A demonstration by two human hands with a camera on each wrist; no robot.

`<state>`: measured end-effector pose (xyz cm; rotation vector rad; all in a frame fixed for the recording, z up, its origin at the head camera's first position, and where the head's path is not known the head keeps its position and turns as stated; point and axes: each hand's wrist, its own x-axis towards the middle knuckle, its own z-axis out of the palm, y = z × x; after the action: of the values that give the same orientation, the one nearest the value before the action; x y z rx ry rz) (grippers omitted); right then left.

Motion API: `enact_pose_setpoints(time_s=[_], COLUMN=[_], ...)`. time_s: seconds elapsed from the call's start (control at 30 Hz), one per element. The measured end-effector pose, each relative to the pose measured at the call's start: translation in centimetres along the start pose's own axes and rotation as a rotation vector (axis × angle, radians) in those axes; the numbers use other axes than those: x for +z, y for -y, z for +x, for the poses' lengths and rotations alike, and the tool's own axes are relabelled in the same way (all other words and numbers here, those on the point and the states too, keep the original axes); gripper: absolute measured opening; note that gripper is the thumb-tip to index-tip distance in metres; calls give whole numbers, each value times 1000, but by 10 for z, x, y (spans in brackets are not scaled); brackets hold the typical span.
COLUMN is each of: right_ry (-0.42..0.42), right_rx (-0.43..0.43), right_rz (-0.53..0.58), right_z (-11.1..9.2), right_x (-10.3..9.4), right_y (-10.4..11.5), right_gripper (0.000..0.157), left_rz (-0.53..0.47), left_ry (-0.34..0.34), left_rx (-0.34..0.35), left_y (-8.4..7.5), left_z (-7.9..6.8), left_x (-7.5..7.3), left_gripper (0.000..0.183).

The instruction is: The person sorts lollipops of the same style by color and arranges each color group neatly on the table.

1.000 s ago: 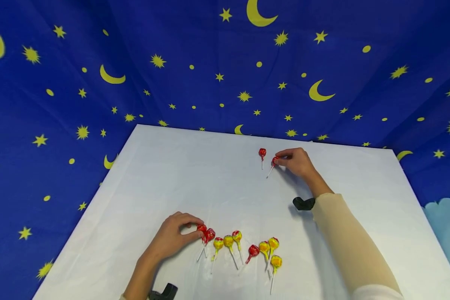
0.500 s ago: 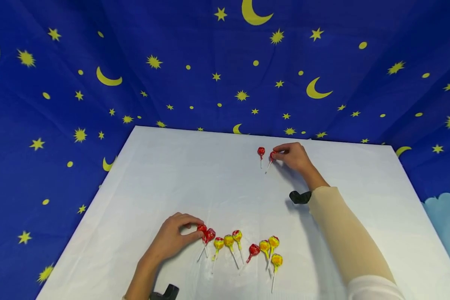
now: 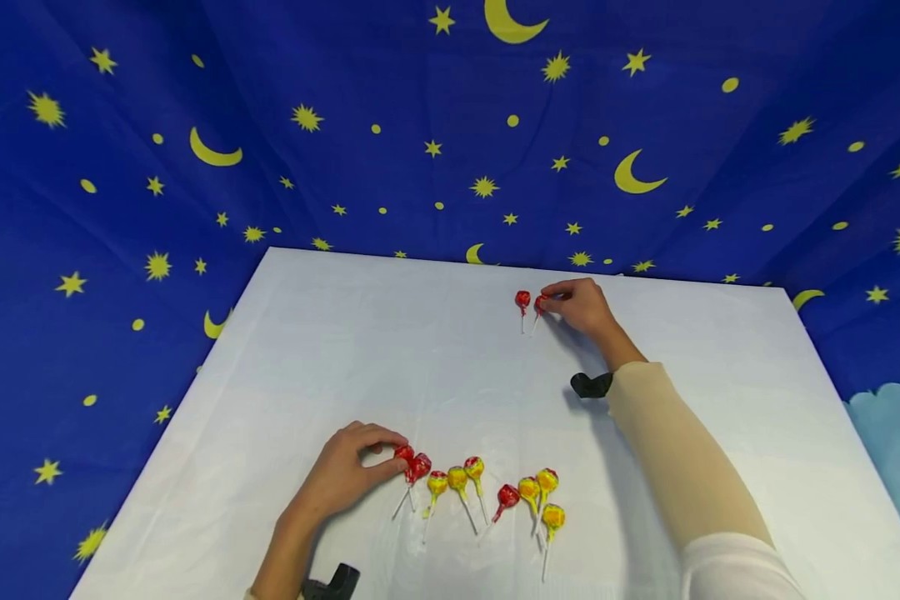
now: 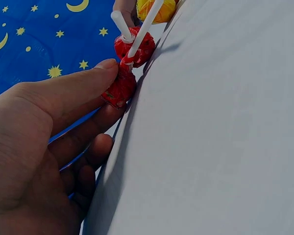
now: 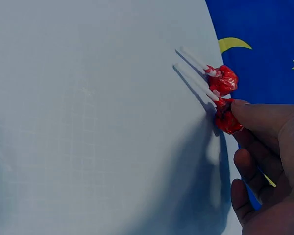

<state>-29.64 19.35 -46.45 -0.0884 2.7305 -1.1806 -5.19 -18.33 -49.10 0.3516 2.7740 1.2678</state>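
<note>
At the table's far side my right hand (image 3: pixel 583 307) pinches a red-wrapped lollipop (image 5: pixel 227 121) by its head, between thumb and fingers. Close beside it lies another red lollipop (image 3: pixel 522 298), its white stick pointing the same way. Nearer to me, my left hand (image 3: pixel 342 472) holds the head of a red lollipop (image 4: pixel 120 92) between thumb and fingertips. A second red lollipop (image 3: pixel 420 467) touches that one, and their sticks cross. Fingers partly cover both held heads in the head view.
Right of the left hand lie several yellow lollipops (image 3: pixel 457 478) and one red lollipop (image 3: pixel 507 497) among them. The white table (image 3: pixel 390 350) meets a blue curtain (image 3: pixel 390 83) with moons and stars. A black wrist mount (image 3: pixel 591 385) sticks out from the right wrist.
My right hand has slid the red lollipop slightly away from me and to the left, closer to the one lying there. The left hand keeps its place.
</note>
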Motion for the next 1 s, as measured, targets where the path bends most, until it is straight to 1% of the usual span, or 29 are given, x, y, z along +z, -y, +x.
enact_pose_setpoints(time_s=[0.2, 0.33, 0.5, 0.67, 0.87, 1.0], right_ry=[-15, -9, 5, 27, -26, -55], right_rx=[-9, -16, 4, 6, 3, -4], right_rz=[6, 11, 8, 20, 88, 123], right_z=[3, 5, 6, 4, 2, -2], right_x=[2, 4, 7, 7, 5, 2], right_y=[1, 2, -2, -4, -4, -5], right_gripper=[28, 28, 31, 34, 36, 39], left_rz=[-4, -6, -9, -8, -3, -9], left_ry=[-1, -4, 5, 3, -3, -2], left_rx=[-1, -5, -6, -15, 15, 17], left_y=[-1, -1, 0, 0, 1, 0], left_z=[-1, -1, -1, -1, 0, 1], left_x=[-1, -2, -2, -1, -1, -1], left_gripper=[23, 23, 23, 23, 23, 22])
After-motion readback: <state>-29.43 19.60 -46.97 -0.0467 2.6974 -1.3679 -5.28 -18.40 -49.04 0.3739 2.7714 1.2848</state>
